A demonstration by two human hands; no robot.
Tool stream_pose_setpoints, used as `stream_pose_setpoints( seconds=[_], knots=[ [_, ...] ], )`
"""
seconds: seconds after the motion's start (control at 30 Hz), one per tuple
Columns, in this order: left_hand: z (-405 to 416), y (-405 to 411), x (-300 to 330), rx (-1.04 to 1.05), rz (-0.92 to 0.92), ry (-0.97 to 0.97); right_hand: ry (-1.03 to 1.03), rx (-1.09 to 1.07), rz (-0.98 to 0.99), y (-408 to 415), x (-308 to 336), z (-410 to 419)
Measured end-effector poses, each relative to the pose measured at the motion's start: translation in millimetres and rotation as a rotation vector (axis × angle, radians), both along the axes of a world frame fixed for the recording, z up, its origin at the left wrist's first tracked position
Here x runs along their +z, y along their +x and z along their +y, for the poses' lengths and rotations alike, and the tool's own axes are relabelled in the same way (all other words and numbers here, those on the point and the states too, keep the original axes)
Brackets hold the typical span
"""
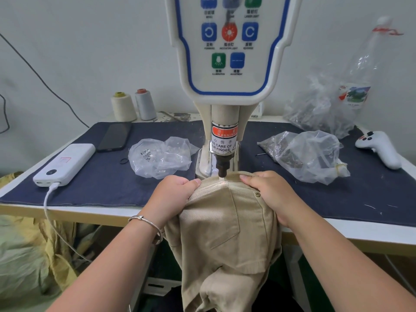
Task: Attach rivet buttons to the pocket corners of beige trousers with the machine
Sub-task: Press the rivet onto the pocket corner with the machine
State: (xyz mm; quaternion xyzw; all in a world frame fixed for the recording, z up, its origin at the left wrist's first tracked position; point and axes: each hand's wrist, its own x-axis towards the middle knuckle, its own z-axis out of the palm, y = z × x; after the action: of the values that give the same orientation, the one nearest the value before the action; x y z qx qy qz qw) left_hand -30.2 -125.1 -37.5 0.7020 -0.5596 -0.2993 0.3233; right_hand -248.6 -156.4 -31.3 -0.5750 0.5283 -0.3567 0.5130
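Both hands grip the beige trousers (pixel 225 221) under the machine (pixel 222 140) punch: left hand (pixel 173 194) pinches fabric left of it, right hand (pixel 267 194) right, a rivet button (pixel 257 194) beside its fingers.

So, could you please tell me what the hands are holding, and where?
Both grip the beige trousers at the top edge: left hand left of the machine's punch, right hand right of it.

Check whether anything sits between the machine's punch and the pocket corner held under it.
Nothing visible does. The punch hangs just above the trousers, with bare fabric beneath. The left hand and right hand grip the fabric on either side, fingertips close to the punch but not under it.
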Motion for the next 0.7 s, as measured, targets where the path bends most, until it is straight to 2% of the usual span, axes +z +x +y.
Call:
stream_pose_setpoints(
  seconds=[0.37, 0.7],
  knots=[
    [5, -2, 2, 0.008, 0.003, -0.02, 0.006, 0.002, 0.005, 1, 3, 4],
    [37, -18, 26, 0.013, 0.164, -0.28, -0.016, -0.046, -0.245, -2, 22, 28]
  ],
)
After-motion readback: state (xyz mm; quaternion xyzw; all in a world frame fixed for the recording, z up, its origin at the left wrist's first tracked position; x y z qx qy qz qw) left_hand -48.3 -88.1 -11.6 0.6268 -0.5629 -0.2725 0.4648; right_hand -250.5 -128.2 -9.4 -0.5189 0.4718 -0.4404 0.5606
